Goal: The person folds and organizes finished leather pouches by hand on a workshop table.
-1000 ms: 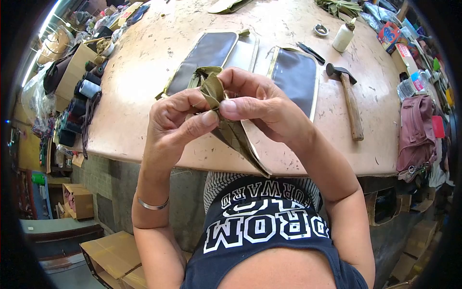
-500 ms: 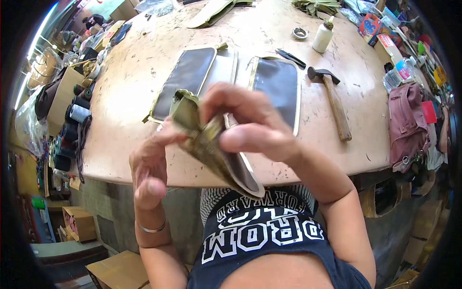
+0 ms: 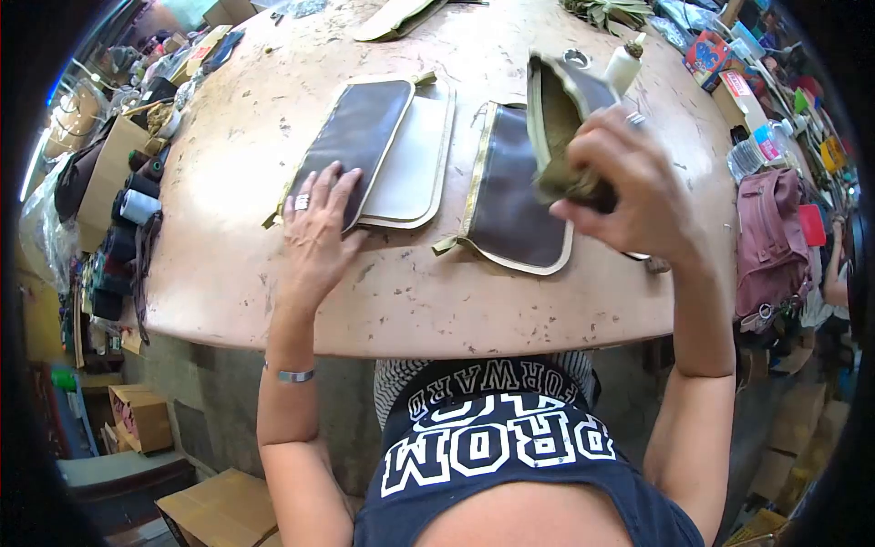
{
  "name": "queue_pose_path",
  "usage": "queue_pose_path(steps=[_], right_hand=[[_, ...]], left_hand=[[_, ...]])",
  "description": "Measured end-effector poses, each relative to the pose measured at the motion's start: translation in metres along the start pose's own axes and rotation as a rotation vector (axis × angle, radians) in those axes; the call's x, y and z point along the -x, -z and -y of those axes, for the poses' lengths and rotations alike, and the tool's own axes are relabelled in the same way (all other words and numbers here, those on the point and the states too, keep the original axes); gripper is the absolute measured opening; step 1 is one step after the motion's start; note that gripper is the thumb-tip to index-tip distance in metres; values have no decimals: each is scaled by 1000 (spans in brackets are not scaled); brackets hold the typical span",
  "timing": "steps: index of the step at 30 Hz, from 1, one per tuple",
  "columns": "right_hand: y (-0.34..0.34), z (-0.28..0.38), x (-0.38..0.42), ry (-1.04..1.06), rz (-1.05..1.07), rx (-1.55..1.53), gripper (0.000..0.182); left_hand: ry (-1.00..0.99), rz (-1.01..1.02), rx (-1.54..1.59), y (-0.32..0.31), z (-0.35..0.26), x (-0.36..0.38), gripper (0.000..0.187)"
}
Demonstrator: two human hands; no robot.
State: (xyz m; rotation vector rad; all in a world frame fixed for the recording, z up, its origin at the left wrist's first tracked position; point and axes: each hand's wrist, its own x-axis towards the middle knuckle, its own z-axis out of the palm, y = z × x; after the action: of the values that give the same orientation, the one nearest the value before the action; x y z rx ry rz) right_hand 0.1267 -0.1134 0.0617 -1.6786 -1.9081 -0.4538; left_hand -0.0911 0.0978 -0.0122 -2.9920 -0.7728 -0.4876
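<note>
My left hand point(image 3: 319, 214) lies with its fingers spread on the lower end of a dark brown panel with light edging point(image 3: 360, 123). That panel partly covers a white panel point(image 3: 410, 159). Over the right part of the table, my right hand point(image 3: 629, 178) grips an olive and dark pouch point(image 3: 556, 109), raised with its opening showing the olive inside. Just left of and below the pouch, a second dark brown panel point(image 3: 515, 201) with pale edging rests flat, an olive tab at its lower left corner.
A white bottle point(image 3: 623, 66) and a small ring-shaped item point(image 3: 576, 59) stand behind the raised pouch. Olive fabric pieces point(image 3: 401, 18) lie at the far edge. Thread spools point(image 3: 138, 205) line the left side; a pink backpack point(image 3: 768, 237) and a water bottle point(image 3: 761, 150) are at right.
The pouch has moved from in front of my chest to the right in my right hand. My left hand has come away from it and down onto the left panel. The hammer is now mostly hidden.
</note>
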Motion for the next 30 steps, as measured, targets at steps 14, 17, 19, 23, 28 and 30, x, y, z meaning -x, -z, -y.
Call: queue_pose_path(steps=[14, 17, 19, 23, 28, 30], right_hand=[[-110, 36, -62, 109, 78, -61, 40], [-157, 50, -92, 183, -41, 106, 31], [-180, 48, -100, 91, 153, -77, 26], [-169, 36, -122, -129, 329, -409, 12], [-184, 41, -115, 156, 129, -201, 14], [-188, 44, -119, -65, 266, -365, 18]], left_hand=[[34, -122, 226, 1, 39, 17, 28], [81, -216, 244, -2, 44, 15, 25], [92, -454, 144, -3, 32, 15, 22], [-51, -576, 80, -15, 14, 20, 16], [-6, -677, 227, -31, 27, 15, 20], [-42, -631, 219, -39, 29, 21, 23]])
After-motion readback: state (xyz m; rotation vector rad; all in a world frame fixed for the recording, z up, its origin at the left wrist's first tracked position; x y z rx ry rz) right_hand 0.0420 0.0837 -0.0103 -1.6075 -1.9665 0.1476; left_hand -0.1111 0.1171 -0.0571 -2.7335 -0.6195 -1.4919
